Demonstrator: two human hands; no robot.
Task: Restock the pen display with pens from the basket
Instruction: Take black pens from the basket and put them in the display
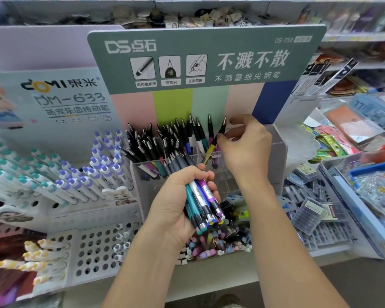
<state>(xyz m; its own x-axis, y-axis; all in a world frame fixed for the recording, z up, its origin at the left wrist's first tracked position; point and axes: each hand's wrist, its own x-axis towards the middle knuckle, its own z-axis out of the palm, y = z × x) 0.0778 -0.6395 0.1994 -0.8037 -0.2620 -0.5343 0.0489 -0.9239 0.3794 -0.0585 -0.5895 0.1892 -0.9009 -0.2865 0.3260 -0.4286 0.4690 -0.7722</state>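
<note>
- Right hand [246, 147]: grip pinched on a single pen [218, 138], thumb and fingertips closed round its black upper barrel; the yellow lower section points down into the display, the metal tip upward.
- Left hand [180, 203]: grip wrapped round a bundle of pens [200, 196], fingers curled over the barrels; smooth plastic shafts in teal, white, purple and dark grey, their ends fanned below the palm.
- Pen display [273, 156]: clear, glossy acrylic box beneath a grey-green header card with pastel stripes; the held pen stands at the right edge of the stocked pens [165, 143], which lean in a dense cluster on the left side, black-capped with silver tips.
- Lower compartment [218, 243]: loose, small pastel items heaped behind the clear front, just below the left hand.
- White perforated rack [93, 252]: matte plastic with round holes, left of the display, carrying white pens with purple and teal tops [76, 174].
- Packaged stationery [333, 196]: shiny clear packs and boxes at right.
</note>
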